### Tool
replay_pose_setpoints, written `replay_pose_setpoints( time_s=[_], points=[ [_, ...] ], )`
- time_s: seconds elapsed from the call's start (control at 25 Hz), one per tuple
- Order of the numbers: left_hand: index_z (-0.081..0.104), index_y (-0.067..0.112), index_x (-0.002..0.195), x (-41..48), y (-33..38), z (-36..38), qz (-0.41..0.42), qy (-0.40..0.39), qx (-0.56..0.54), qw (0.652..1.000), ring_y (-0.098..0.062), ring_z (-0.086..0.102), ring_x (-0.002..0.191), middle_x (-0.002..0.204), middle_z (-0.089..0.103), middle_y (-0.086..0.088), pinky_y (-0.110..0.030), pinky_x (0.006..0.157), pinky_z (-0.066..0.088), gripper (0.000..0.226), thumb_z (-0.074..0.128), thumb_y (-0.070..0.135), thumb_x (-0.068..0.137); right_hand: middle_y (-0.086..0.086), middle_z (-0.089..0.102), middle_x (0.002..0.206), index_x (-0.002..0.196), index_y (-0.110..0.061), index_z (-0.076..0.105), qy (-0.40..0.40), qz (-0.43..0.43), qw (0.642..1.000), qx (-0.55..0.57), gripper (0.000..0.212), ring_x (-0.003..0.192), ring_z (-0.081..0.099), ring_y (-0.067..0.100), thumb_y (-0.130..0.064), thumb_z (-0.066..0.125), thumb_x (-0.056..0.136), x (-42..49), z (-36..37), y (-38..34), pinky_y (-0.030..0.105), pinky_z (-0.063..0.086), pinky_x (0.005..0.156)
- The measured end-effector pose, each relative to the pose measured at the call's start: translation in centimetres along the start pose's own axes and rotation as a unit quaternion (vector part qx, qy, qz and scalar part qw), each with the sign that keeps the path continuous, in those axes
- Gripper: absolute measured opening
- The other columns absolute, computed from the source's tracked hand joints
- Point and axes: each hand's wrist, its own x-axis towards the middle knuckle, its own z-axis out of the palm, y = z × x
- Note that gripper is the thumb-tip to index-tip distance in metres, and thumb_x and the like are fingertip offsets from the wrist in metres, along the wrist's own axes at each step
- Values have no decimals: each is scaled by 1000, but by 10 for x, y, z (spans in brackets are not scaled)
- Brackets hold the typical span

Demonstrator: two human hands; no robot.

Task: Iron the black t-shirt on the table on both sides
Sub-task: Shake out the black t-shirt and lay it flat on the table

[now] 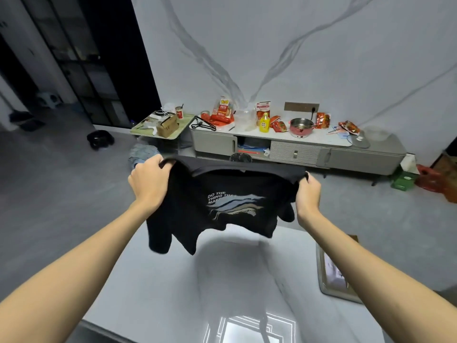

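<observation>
Above the far edge of the table (153, 280), the left hand (148, 180) and right hand (308, 191) each clench a shoulder of the black t-shirt (222, 209), which hangs clear of the tabletop, print toward the camera; what looks like a tray (333, 276) sits at the right edge.

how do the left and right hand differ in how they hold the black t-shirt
The left hand sits higher in the picture than the right hand. The left hand's fingers curl over a bunched edge of the t-shirt; the right hand grips a thinner corner. Cloth droops lower beneath the left hand than beneath the right hand. Both grip the top edge, holding the t-shirt in the air above the table.
</observation>
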Motion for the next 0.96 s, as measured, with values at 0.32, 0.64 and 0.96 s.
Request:
replay_pose_setpoints(
  time_s=[0.32,0.64,0.96],
  points=[
    [49,8,65,-47,-44,-43,8,-57,-46,997,-32,48,70,62,52,-7,-36,62,34,40,56,37,91,3,45,65,67,-13,42,115,-103,976,-152,23,64,36,19,-11,38,90,-73,-23,-8,35,27,59],
    [73,8,85,-52,-86,-28,-174,-383,-187,887,-20,68,77,84,75,-9,-33,73,47,47,71,51,66,14,60,104,100,-11,66,97,-197,926,-309,23,103,54,33,-16,45,92,-4,28,-21,40,35,96],
    [75,6,86,-72,-182,135,-357,-346,-202,844,-20,70,74,77,76,-3,-27,61,47,32,65,36,90,14,62,99,97,-19,72,-125,-232,857,-443,22,101,54,33,-23,52,86,115,182,143,40,33,90]
  ],
)
